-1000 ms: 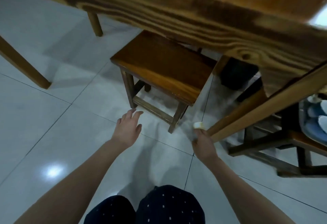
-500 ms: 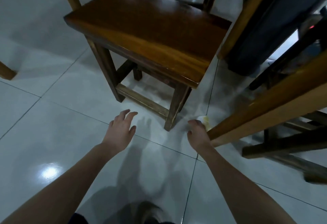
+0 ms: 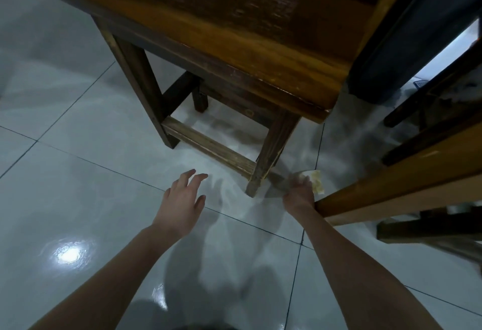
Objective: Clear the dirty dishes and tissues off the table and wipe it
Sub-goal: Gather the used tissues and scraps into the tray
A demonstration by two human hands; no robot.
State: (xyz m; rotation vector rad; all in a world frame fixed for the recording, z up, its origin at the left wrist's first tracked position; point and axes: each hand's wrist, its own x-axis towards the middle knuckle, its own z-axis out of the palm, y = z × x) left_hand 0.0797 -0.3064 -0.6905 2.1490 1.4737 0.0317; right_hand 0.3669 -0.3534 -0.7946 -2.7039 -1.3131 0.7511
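a: lower and nearer than half a second earlier, the view now has the wooden stool (image 3: 234,42) filling its upper part. both arms have reached further down toward the tiled floor (image 3: 78,173).

b: state of the right hand (image 3: 299,194)?

a: knuckles up, fingers bent down over the near edge of the tissue (image 3: 317,182), gripping it. the outline is blurred, so the placing of each finger cannot be told.

b: location of the tissue?

a: low at the floor, just beyond the right fingertips. it lies between the stool's near leg (image 3: 271,157) and the slanted pale table leg (image 3: 404,186). it is white with a yellowish stain. the right wrist sits just beside the lower end of that table leg. whether they touch cannot be told.

b: and the left hand (image 3: 182,199)?

a: empty, fingers spread and relaxed, palm down above the floor. it is to the left of the stool's near leg and well apart from the tissue. its shadow falls on the tile beneath.

b: other elements?

a: a dark upright panel (image 3: 417,37) stands at upper right behind the stool seat. a bright reflection (image 3: 68,254) shows on the floor at lower left.
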